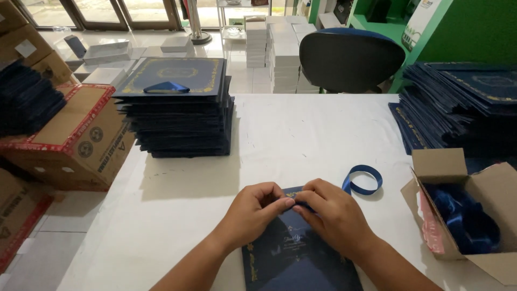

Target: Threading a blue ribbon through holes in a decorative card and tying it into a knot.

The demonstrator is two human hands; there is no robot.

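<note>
— What's in the hands?
— Left hand (pixel 253 211) and right hand (pixel 333 213), together, pinch a glossy blue ribbon (pixel 362 180) at the far edge of a flat navy folder (pixel 295 253).
— And the folder?
— On the white bench (pixel 301 134), long axis running away from the person; bare bench beyond it, a cardboard box (pixel 474 215) to its right

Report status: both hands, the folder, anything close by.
Left hand, right hand pinching blue satin ribbon at top edge of dark blue gold-printed card folder. Open cardboard box of ribbons at right.
</note>
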